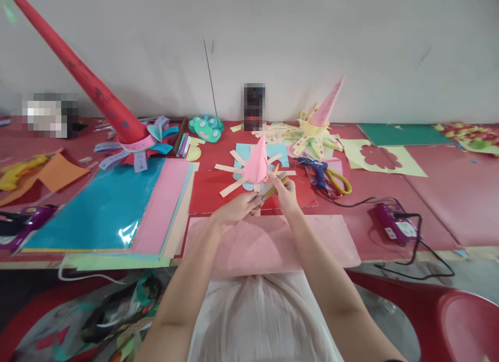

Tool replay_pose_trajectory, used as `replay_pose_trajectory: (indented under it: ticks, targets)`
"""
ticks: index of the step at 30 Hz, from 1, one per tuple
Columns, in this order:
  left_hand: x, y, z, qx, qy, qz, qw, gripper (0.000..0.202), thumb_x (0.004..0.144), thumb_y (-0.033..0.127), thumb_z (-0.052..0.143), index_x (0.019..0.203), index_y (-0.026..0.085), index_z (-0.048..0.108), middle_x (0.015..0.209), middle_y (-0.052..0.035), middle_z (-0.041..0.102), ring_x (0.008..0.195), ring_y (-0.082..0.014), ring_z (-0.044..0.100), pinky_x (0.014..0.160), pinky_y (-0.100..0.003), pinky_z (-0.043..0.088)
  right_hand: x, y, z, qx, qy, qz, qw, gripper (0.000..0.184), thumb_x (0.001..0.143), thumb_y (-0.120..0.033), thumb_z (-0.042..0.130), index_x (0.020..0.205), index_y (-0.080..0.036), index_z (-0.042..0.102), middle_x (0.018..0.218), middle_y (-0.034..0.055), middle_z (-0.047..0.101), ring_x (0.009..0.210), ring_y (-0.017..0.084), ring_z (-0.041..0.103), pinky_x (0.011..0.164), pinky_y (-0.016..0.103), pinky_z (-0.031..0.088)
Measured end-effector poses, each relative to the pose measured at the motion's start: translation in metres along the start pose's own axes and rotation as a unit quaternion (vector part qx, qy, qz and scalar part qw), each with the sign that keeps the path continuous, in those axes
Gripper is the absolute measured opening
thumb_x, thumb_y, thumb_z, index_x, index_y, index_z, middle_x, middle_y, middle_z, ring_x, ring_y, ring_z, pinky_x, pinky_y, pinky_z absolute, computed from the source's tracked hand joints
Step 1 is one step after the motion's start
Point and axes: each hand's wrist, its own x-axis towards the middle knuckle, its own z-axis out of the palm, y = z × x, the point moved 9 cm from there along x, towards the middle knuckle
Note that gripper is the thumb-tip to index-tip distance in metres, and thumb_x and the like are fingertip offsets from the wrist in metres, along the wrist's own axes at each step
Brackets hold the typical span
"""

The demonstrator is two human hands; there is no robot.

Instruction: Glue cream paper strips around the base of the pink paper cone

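Observation:
In the head view a pink paper cone stands on the table, with pale paper strips spread out around its base. Light blue paper lies beneath it, over a red sheet. Just in front of the cone, a small yellow-and-grey box-like thing is held between my two hands. The fingers of my left hand are closed on its left end. My right hand grips its right end, and a thin orange tip shows above those fingers. What exactly the held thing is, I cannot make out.
A blue glue gun and yellow-handled scissors lie to the right, near a purple power strip with a black cord. Stacked coloured sheets are at left. A tall red cone and a smaller pink cone stand behind.

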Motion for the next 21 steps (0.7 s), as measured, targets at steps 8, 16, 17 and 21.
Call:
replay_pose_trajectory:
  ticks: [8, 16, 17, 21]
  targets:
    - [-0.005, 0.012, -0.006, 0.163, 0.100, -0.047, 0.980, 0.022, 0.087, 0.036, 0.045, 0.071, 0.021, 0.045, 0.059, 0.0025, 0.050, 0.051, -0.0131, 0.046, 0.050, -0.026, 0.031, -0.001, -0.012, -0.005, 0.044, -0.001, 0.006, 0.999, 0.045, 0.072, -0.059, 0.062, 0.053, -0.019, 0.053, 0.050, -0.0015, 0.051, 0.045, 0.009, 0.047, 0.047, 0.025, 0.040]
    - [0.013, 0.013, 0.013, 0.121, 0.148, -0.104, 0.976, 0.032, 0.092, 0.038, 0.037, 0.064, 0.021, 0.041, 0.050, 0.0040, 0.043, 0.043, -0.0117, 0.040, 0.046, -0.026, 0.028, 0.003, -0.015, -0.014, 0.103, 0.121, 0.070, 0.985, 0.043, 0.073, -0.058, 0.057, 0.055, -0.020, 0.050, 0.051, 0.0021, 0.060, 0.049, 0.013, 0.060, 0.047, 0.025, 0.047]
    - [0.014, 0.013, 0.014, 0.113, 0.147, -0.101, 0.977, 0.032, 0.092, 0.038, 0.037, 0.065, 0.021, 0.040, 0.049, 0.0044, 0.042, 0.042, -0.0113, 0.039, 0.046, -0.026, 0.028, 0.003, -0.014, -0.014, 0.108, 0.131, 0.075, 0.983, 0.042, 0.074, -0.057, 0.057, 0.055, -0.021, 0.049, 0.051, 0.0024, 0.061, 0.049, 0.014, 0.061, 0.047, 0.025, 0.046]
    - [0.010, 0.014, 0.015, 0.103, 0.149, -0.092, 0.979, 0.032, 0.091, 0.038, 0.038, 0.064, 0.021, 0.038, 0.048, 0.0049, 0.040, 0.041, -0.0102, 0.037, 0.044, -0.025, 0.026, 0.001, -0.015, -0.016, 0.127, 0.147, 0.089, 0.977, 0.038, 0.076, -0.052, 0.057, 0.056, -0.021, 0.049, 0.052, 0.0037, 0.064, 0.051, 0.015, 0.063, 0.048, 0.025, 0.048]
